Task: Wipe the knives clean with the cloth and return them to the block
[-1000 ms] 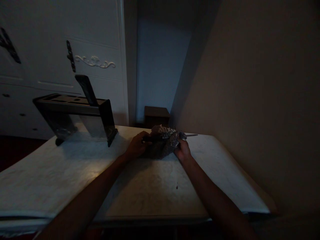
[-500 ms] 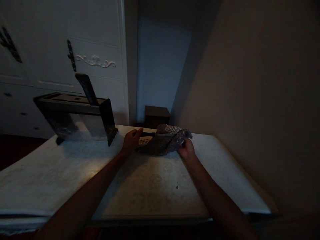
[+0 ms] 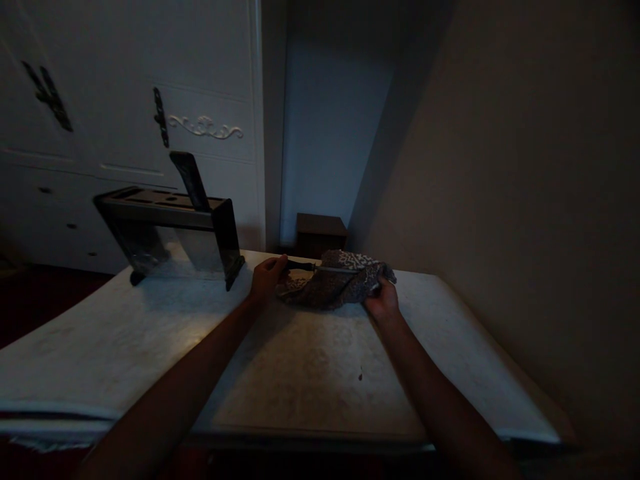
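Observation:
My left hand [image 3: 266, 277] is closed around the black handle of a honing steel [image 3: 333, 269]. Its thin metal shaft points right and lies against a dark patterned cloth [image 3: 325, 288]. Part of the shaft's far end is hidden in the folds. My right hand [image 3: 384, 299] grips the cloth's right end, bunched around the shaft near the tip. The cloth hangs low over the table [image 3: 295, 373]; whether it touches the top I cannot tell. To the left stands a black knife block [image 3: 165, 217] with clear sides, and one black-handled cleaver [image 3: 191, 181] in it.
White cupboards [image 3: 210, 80] with dark handles rise behind the table on the left. A bare wall [image 3: 510, 167] runs along the right side. Beyond the table's far edge is a small brown box-like piece of furniture [image 3: 321, 225]. A small dark speck [image 3: 360, 377] lies on the tabletop.
The whole view has shifted slightly, so everything appears a little further right. Both hands keep their hold, and a bit more of the steel's shaft shows against the cloth.

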`<state>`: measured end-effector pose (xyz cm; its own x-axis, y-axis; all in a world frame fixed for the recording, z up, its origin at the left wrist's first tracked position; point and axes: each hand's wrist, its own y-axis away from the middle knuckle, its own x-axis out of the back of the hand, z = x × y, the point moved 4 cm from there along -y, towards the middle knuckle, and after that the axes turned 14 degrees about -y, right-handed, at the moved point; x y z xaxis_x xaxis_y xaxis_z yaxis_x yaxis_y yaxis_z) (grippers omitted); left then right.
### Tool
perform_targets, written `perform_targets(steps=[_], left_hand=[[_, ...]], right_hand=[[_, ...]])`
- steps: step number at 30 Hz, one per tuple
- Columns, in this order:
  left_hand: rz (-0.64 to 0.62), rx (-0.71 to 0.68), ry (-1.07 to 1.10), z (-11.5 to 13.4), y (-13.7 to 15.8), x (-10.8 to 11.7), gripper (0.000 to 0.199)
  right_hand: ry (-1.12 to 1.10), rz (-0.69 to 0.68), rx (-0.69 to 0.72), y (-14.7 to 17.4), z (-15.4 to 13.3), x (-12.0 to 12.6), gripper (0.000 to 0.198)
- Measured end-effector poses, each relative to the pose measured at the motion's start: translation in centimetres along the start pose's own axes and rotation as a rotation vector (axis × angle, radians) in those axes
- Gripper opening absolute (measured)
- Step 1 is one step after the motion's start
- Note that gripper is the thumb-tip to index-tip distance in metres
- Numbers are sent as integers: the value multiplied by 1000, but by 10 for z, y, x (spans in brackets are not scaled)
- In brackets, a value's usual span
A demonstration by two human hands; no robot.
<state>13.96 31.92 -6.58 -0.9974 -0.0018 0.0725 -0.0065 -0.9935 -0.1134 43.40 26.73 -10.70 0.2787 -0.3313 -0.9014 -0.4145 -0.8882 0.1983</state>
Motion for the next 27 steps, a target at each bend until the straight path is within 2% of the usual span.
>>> perform_targets(steps=[5, 13, 16, 21, 27], left_hand=[[-12, -128, 109, -1, -3, 1, 53], [-20, -183, 142, -2, -1, 7, 45], [-25, -129, 153, 0, 2, 7, 51], [35, 51, 68, -1, 5, 6, 55], [33, 90, -33, -3, 7, 6, 58]], right_hand=[[-7, 2, 13, 3, -1, -2, 8], [8, 43, 34, 8, 1, -3, 10], [4, 60, 34, 10, 0, -4, 12], [2, 37, 15, 16, 0, -10, 12], [-42, 17, -16, 22, -1, -14, 19]])
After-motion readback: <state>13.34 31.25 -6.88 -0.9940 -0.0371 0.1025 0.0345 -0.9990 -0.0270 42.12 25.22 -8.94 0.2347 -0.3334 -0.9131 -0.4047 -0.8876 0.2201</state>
